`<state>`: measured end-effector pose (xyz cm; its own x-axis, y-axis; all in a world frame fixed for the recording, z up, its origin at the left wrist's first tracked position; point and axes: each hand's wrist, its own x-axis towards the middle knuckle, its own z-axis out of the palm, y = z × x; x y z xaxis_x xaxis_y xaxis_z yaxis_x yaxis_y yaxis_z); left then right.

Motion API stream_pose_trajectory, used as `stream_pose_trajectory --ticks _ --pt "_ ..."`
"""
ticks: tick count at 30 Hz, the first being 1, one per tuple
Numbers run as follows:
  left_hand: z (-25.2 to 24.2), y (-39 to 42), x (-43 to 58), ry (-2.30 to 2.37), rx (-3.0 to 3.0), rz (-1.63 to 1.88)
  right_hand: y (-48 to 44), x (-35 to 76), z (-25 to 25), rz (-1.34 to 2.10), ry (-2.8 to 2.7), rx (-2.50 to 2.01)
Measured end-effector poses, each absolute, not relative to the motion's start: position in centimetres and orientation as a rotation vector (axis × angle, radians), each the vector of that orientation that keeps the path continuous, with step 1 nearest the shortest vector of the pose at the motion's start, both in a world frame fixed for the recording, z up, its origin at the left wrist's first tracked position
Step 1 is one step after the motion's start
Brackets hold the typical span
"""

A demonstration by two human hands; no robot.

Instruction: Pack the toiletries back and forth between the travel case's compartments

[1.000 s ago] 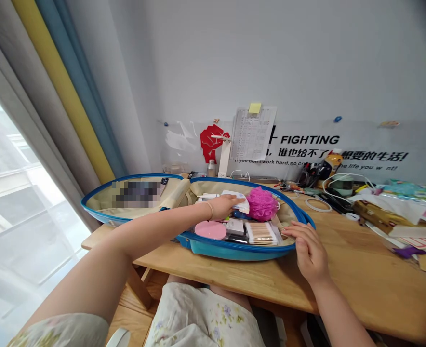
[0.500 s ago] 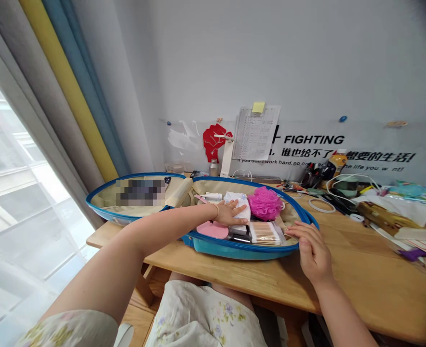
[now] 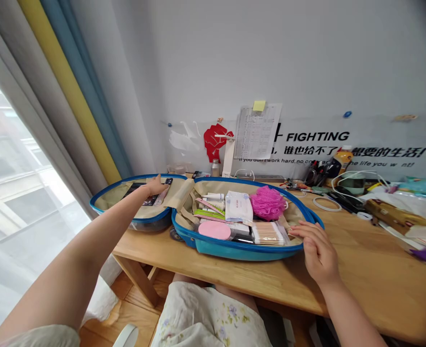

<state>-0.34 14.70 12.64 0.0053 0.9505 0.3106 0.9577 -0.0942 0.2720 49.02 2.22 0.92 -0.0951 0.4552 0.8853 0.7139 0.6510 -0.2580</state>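
A blue-rimmed teal case (image 3: 234, 254) lies open on the desk, its beige-lined lid half (image 3: 108, 198) folded out to the left. My left hand (image 3: 155, 186) reaches over that half with fingers stretched out, on or just above dark flat packs (image 3: 136, 188); its fingertips are partly hidden. My right hand (image 3: 318, 253) rests over the rim at the case's right end, fingers loosely extended. Inside the case lie a pink puff-like disc (image 3: 214, 230), a white soft pack (image 3: 238, 206), a magenta bath puff (image 3: 268, 203), a bag of cotton swabs (image 3: 268, 233) and several small tubes.
The wooden desk (image 3: 361, 274) runs along the wall. At its right are a roll of tape (image 3: 326, 204), a bottle with an orange label (image 3: 343, 159), a brown pouch (image 3: 397, 212) and white cables. A white lamp (image 3: 229, 156) stands behind the case; a curtain hangs at left.
My left hand has moved left from the white pack in the case to the dark packs in the lid half. My right hand has stayed at the rim.
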Motion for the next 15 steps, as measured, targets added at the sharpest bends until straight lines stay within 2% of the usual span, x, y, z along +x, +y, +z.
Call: stream_pose_trajectory --ticks 4,7,11,15 --pt "10.0 13.4 -2.8 -2.604 -1.956 -0.34 2.2 49.0 0.9 -0.297 -1.73 -0.934" --pt "8.8 13.3 -2.4 -2.77 -1.885 -0.265 2.1 48.9 1.0 -0.305 -1.73 -0.946" --pt "8.4 14.0 -2.2 -2.82 -1.828 -0.39 2.1 48.8 1.0 -0.316 -1.74 -0.929" --pt "8.7 14.2 -2.9 -2.591 -1.866 -0.766 2.1 48.8 1.0 -0.315 -1.741 -0.924"
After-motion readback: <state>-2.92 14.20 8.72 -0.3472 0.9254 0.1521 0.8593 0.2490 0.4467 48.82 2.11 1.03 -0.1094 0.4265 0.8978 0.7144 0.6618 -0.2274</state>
